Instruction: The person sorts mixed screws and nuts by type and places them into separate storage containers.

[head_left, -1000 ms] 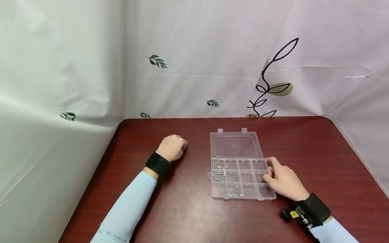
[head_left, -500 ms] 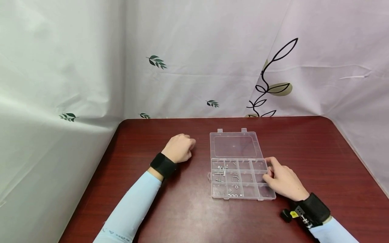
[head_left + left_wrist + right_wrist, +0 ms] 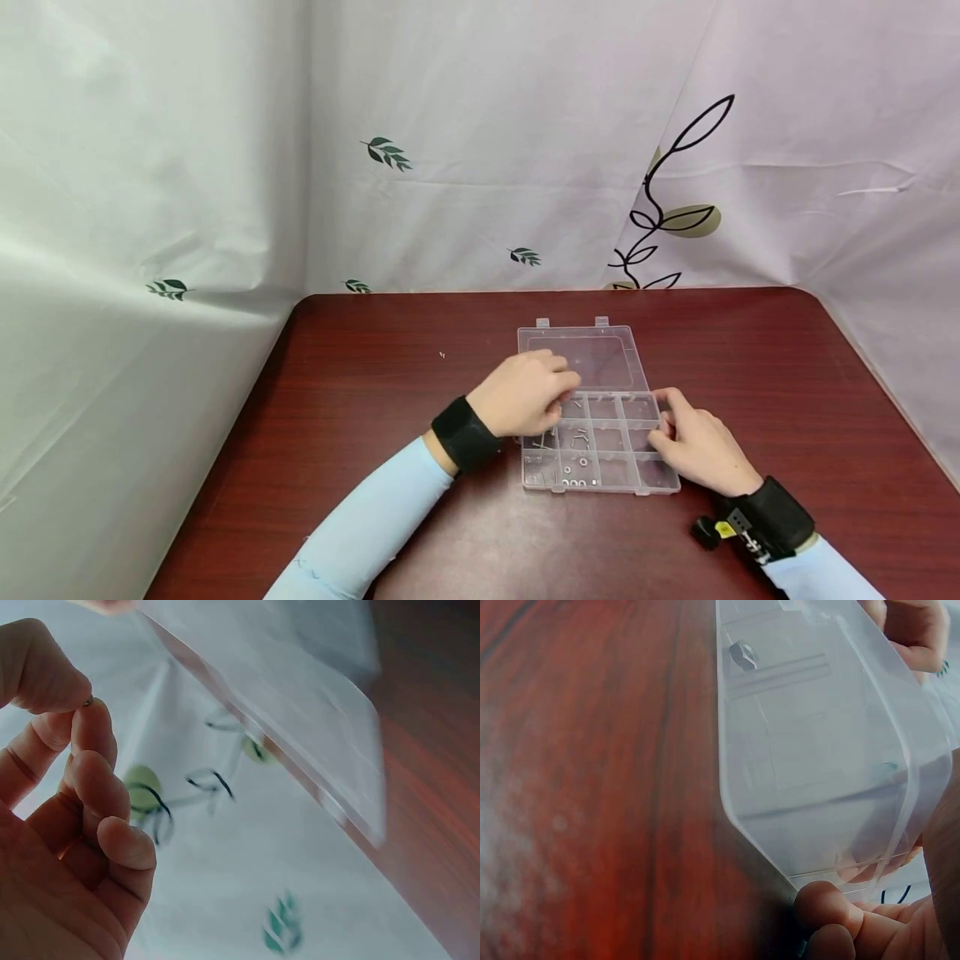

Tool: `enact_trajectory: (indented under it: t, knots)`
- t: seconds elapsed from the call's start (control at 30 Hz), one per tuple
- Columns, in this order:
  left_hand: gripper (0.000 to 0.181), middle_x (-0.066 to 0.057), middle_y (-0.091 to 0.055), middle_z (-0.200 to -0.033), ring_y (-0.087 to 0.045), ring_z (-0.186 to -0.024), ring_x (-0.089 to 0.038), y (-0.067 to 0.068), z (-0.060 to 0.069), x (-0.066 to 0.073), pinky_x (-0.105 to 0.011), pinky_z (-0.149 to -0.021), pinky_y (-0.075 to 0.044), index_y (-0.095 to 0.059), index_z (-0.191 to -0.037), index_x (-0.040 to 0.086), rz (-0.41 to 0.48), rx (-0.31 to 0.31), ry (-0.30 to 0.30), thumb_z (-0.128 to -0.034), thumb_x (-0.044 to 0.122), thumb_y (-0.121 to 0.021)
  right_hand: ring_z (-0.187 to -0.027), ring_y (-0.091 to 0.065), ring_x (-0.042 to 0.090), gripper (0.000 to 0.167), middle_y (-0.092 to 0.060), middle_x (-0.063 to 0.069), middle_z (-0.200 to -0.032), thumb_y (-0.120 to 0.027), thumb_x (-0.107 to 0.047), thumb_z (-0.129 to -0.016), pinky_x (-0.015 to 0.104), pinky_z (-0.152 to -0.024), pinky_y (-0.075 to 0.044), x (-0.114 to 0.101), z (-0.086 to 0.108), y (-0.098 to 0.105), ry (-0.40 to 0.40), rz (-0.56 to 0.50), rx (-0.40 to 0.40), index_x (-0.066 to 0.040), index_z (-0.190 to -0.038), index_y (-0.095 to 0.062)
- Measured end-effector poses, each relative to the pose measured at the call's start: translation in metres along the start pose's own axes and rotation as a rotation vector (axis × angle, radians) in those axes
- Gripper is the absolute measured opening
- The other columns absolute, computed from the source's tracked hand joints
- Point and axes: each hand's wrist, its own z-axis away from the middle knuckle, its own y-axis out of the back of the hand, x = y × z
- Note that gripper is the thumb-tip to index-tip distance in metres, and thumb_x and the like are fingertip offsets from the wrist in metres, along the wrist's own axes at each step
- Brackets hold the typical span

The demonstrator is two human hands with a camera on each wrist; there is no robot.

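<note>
A clear plastic compartment box (image 3: 617, 471) lies on the table with its lid (image 3: 600, 354) folded back. Small screws, nuts and washers sit in its left compartments; a nut (image 3: 744, 655) shows through the wall in the right wrist view. My left hand (image 3: 525, 392) is over the box's upper left part, covering some compartments. Its thumb and index fingertip pinch a tiny metal piece (image 3: 88, 700), mostly hidden, so its kind cannot be told. My right hand (image 3: 705, 450) holds the right side of the box, thumb and index finger at the edge.
Tiny brass-coloured pieces (image 3: 442, 355) lie on the dark red wooden table (image 3: 375, 333), left of the box. A pale cloth (image 3: 465, 167) with leaf prints hangs behind the table and at its sides.
My left hand has moved right from the table's left part to over the box, uncovering the tiny brass-coloured pieces. The right hand and box have stayed put.
</note>
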Motion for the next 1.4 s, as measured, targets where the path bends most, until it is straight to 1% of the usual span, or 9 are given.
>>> enact_trajectory:
  t: [0.2, 0.37, 0.5, 0.67, 0.83, 1.07, 1.2, 1.3, 1.4]
  knots:
    - [0.011, 0.008, -0.045, -0.074, -0.05, -0.075, -0.013, -0.004, -0.019, 0.023, -0.025, -0.069, -0.042, -0.059, -0.081, 0.022, -0.005, -0.026, -0.068, -0.0775, 0.012, -0.062, -0.048, -0.039, 0.003, 0.037, -0.045, -0.011, -0.063, -0.064, -0.008, -0.08, 0.024, -0.049, -0.03, 0.002, -0.001, -0.002, 0.004, -0.005, -0.002, -0.007, -0.115, -0.051]
    - [0.008, 0.008, -0.049, -0.076, -0.053, -0.079, -0.013, -0.006, -0.028, 0.033, -0.025, -0.073, -0.044, -0.062, -0.085, 0.021, -0.018, -0.041, -0.102, -0.0807, 0.014, -0.064, -0.048, -0.038, 0.004, 0.037, -0.045, -0.01, -0.063, -0.063, -0.008, -0.08, 0.024, -0.048, -0.03, 0.002, -0.001, -0.003, 0.003, -0.001, -0.002, -0.007, -0.115, -0.051]
    - [0.006, 0.008, -0.052, -0.081, -0.055, -0.083, -0.013, -0.009, -0.029, 0.035, -0.026, -0.074, -0.046, -0.064, -0.088, 0.022, -0.03, -0.056, -0.1, -0.0826, 0.02, -0.066, -0.047, -0.037, 0.004, 0.037, -0.044, -0.01, -0.063, -0.063, -0.008, -0.08, 0.024, -0.048, -0.029, 0.001, -0.001, -0.002, 0.008, 0.001, -0.002, -0.007, -0.115, -0.051]
    - [0.023, 0.007, -0.055, -0.091, -0.055, -0.086, -0.013, -0.005, -0.023, 0.03, -0.027, -0.076, -0.047, -0.068, -0.105, 0.022, -0.03, -0.076, -0.058, -0.0838, 0.031, -0.071, -0.048, -0.038, 0.003, 0.036, -0.044, -0.01, -0.063, -0.063, -0.008, -0.081, 0.024, -0.048, -0.03, 0.0, -0.002, -0.001, 0.012, -0.005, -0.004, -0.006, -0.116, -0.051]
    - [0.022, 0.005, -0.055, -0.091, -0.055, -0.084, -0.014, 0.003, -0.01, 0.012, -0.028, -0.073, -0.047, -0.068, -0.103, 0.02, -0.037, -0.031, 0.002, -0.0828, 0.028, -0.072, -0.049, -0.039, 0.003, 0.036, -0.045, -0.01, -0.063, -0.063, -0.008, -0.081, 0.024, -0.049, -0.03, 0.0, -0.002, 0.001, 0.012, 0.0, 0.001, -0.007, -0.115, -0.051]
    - [0.023, 0.005, -0.056, -0.089, -0.054, -0.081, -0.015, 0.011, 0.017, -0.028, -0.029, -0.074, -0.049, -0.069, -0.103, 0.018, -0.087, -0.007, 0.13, -0.082, 0.027, -0.074, -0.049, -0.038, 0.003, 0.037, -0.044, -0.011, -0.063, -0.063, -0.008, -0.08, 0.024, -0.05, -0.03, 0.0, 0.0, 0.002, 0.015, 0.007, 0.007, -0.007, -0.115, -0.051]
    - [0.023, 0.003, -0.055, -0.088, -0.054, -0.081, -0.018, 0.012, 0.036, -0.053, -0.031, -0.071, -0.049, -0.068, -0.101, 0.017, -0.133, -0.029, 0.22, -0.081, 0.027, -0.074, -0.049, -0.038, 0.003, 0.037, -0.044, -0.011, -0.063, -0.063, -0.008, -0.08, 0.024, -0.049, -0.03, 0.0, 0.0, 0.001, 0.016, 0.005, 0.006, -0.007, -0.115, -0.051]
    - [0.022, 0.001, -0.057, -0.089, -0.056, -0.084, -0.021, 0.011, 0.052, -0.071, -0.035, -0.073, -0.05, -0.068, -0.1, 0.016, -0.162, -0.069, 0.301, -0.0807, 0.025, -0.075, -0.049, -0.038, 0.003, 0.037, -0.044, -0.012, -0.062, -0.064, -0.008, -0.08, 0.024, -0.049, -0.03, 0.0, 0.0, 0.0, 0.017, 0.006, 0.006, -0.007, -0.114, -0.051]
    - [0.022, -0.002, -0.06, -0.091, -0.058, -0.086, -0.023, 0.011, 0.065, -0.087, -0.038, -0.074, -0.052, -0.069, -0.101, 0.014, -0.16, -0.129, 0.39, -0.0813, 0.021, -0.076, -0.048, -0.038, 0.003, 0.036, -0.044, -0.012, -0.062, -0.064, -0.008, -0.08, 0.024, -0.049, -0.029, 0.001, 0.0, 0.0, 0.015, 0.007, 0.006, -0.007, -0.114, -0.051]
